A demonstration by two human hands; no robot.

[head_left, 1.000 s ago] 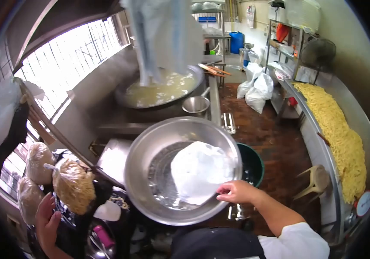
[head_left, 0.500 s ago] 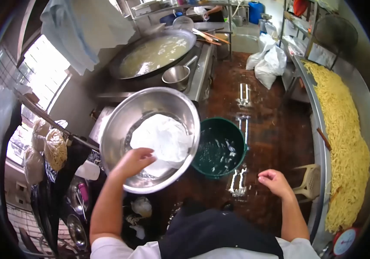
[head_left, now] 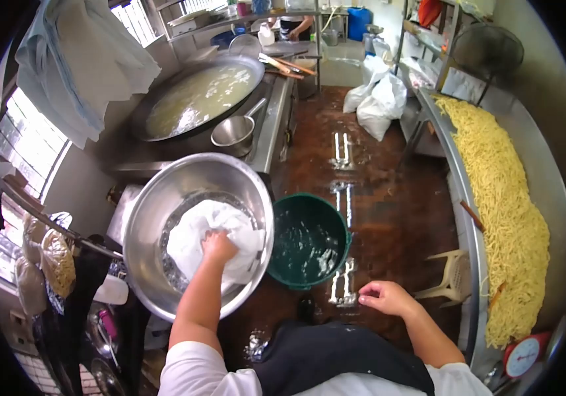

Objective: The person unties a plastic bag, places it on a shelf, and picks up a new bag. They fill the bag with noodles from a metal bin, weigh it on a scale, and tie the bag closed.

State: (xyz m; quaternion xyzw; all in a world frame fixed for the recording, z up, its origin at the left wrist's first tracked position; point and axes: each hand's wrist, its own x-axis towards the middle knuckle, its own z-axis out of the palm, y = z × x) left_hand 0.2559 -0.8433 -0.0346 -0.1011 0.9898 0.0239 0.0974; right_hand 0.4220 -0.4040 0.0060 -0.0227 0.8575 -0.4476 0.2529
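Observation:
My left hand [head_left: 219, 247] is inside a large steel basin [head_left: 143, 218], its fingers dug into a crumpled, thin white sheet [head_left: 194, 228]. The sheet looks like wet cloth, though it could be plastic. Part of it puffs up, and the fingertips are hidden in its folds. Water shows around it against the basin's wall. Over the floor at the right, my right hand [head_left: 388, 298] hangs loosely with bent fingers and nothing in it. Between the hands, a dark green tub [head_left: 309, 241] of water stands beside the basin.
A wide wok [head_left: 203, 99] of cloudy liquid sits on the stove, with a steel pot [head_left: 233, 134] before it. Yellow noodles [head_left: 510, 224] cover the right-hand counter. Below it stands a plastic stool [head_left: 451, 276]. White sacks [head_left: 378, 105] rest farther back; a person's arm [head_left: 301, 28] shows behind.
My left hand has moved from the near edge of the white sheet onto its middle, fingers now in the folds. The view has shifted, and my right hand stays off to the right.

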